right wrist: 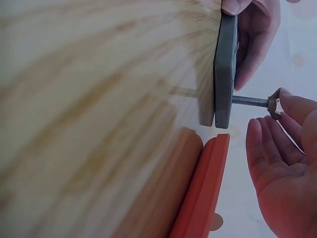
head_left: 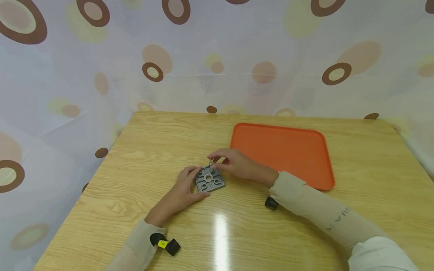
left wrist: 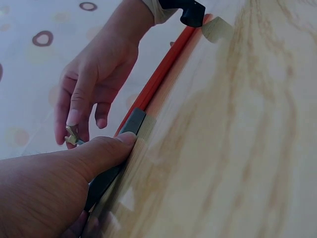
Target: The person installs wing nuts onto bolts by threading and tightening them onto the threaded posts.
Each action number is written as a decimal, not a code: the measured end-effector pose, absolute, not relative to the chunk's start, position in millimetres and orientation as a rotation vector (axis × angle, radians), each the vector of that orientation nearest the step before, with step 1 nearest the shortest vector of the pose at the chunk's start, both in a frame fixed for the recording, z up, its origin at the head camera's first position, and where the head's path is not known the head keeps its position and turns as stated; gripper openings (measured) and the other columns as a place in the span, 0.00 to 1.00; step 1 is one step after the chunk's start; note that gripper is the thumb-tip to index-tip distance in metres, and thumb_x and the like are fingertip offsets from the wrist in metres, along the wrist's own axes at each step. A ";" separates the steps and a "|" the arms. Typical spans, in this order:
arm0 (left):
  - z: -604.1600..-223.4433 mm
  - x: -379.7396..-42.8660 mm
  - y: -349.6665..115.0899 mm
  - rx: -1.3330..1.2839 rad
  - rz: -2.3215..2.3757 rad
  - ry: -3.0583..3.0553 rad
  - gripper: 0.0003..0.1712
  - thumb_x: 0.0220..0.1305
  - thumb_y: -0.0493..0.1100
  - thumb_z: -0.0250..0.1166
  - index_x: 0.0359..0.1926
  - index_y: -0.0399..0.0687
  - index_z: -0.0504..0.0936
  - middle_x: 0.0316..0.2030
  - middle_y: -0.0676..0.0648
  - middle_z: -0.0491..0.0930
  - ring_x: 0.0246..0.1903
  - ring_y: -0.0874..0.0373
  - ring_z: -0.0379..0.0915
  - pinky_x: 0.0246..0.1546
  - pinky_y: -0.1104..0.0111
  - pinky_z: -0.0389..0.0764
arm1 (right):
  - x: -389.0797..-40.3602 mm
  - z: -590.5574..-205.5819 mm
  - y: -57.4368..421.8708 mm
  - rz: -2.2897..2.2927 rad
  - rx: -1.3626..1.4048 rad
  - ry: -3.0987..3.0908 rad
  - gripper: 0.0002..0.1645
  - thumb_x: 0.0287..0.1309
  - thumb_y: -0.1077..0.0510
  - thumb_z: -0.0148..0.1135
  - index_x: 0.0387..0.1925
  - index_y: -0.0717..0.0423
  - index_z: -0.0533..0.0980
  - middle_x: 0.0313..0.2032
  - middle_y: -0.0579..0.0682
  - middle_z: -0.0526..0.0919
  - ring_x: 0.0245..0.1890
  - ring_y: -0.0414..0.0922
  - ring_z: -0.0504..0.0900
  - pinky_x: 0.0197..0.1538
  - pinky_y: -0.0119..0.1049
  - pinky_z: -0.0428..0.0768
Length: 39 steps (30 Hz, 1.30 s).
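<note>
A grey square metal plate (head_left: 211, 181) with holes and raised ribs lies on the wooden table. My left hand (head_left: 181, 191) grips it by its edges, thumb at the near edge and fingers at the far left corner. From the plate a threaded bolt (right wrist: 250, 101) stands out, with a brass-coloured wing nut (right wrist: 273, 103) at its outer end. My right hand (head_left: 237, 164) pinches that wing nut between thumb and index finger, above the plate's far right corner. The other right fingers are spread loosely in the right wrist view. Within the plate, the bolt's lower end is hidden.
An orange tray (head_left: 281, 146) lies on the table (head_left: 152, 143) behind the plate and to the right, with the right forearm across its near side. A patterned cloth (head_left: 217, 56) hangs behind the table. Black camera mounts (head_left: 173, 247) sit at the wrists.
</note>
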State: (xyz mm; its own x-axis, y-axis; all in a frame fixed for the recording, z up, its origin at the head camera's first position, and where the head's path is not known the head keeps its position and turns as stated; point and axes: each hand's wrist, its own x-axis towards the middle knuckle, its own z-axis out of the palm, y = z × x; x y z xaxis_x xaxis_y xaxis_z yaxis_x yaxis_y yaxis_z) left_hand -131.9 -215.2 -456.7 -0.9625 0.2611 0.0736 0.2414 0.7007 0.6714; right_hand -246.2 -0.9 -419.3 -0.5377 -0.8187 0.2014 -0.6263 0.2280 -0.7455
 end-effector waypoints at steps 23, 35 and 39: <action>-456.1 -131.4 -216.0 0.414 1.124 2.859 0.50 0.53 0.58 0.67 0.70 0.42 0.55 0.62 0.45 0.55 0.59 0.53 0.52 0.58 0.57 0.61 | -246.9 -417.6 5.4 -1.202 -1.311 2.341 0.15 0.63 0.55 0.57 0.48 0.56 0.78 0.42 0.41 0.81 0.43 0.35 0.77 0.45 0.34 0.76; -452.6 -129.3 -214.9 0.417 1.157 2.847 0.51 0.52 0.57 0.69 0.69 0.40 0.56 0.63 0.43 0.55 0.60 0.51 0.51 0.58 0.55 0.61 | -245.8 -416.4 6.3 -1.183 -1.337 2.355 0.09 0.63 0.55 0.57 0.42 0.46 0.80 0.39 0.43 0.83 0.38 0.34 0.77 0.43 0.34 0.76; -452.2 -129.7 -214.8 0.415 1.153 2.847 0.50 0.53 0.57 0.69 0.69 0.41 0.56 0.63 0.44 0.55 0.60 0.51 0.51 0.59 0.56 0.61 | -245.9 -415.7 5.6 -1.172 -1.332 2.353 0.09 0.63 0.55 0.57 0.42 0.46 0.80 0.39 0.42 0.83 0.37 0.33 0.77 0.42 0.32 0.76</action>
State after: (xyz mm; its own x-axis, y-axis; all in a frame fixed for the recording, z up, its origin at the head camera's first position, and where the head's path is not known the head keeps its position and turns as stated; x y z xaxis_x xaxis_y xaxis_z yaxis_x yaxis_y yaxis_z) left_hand -129.7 -214.8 -452.2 -0.9633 0.2616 0.0609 0.2303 0.6877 0.6885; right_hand -245.9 5.6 -415.7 -0.5766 -0.7917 0.2016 -0.6379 0.2822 -0.7165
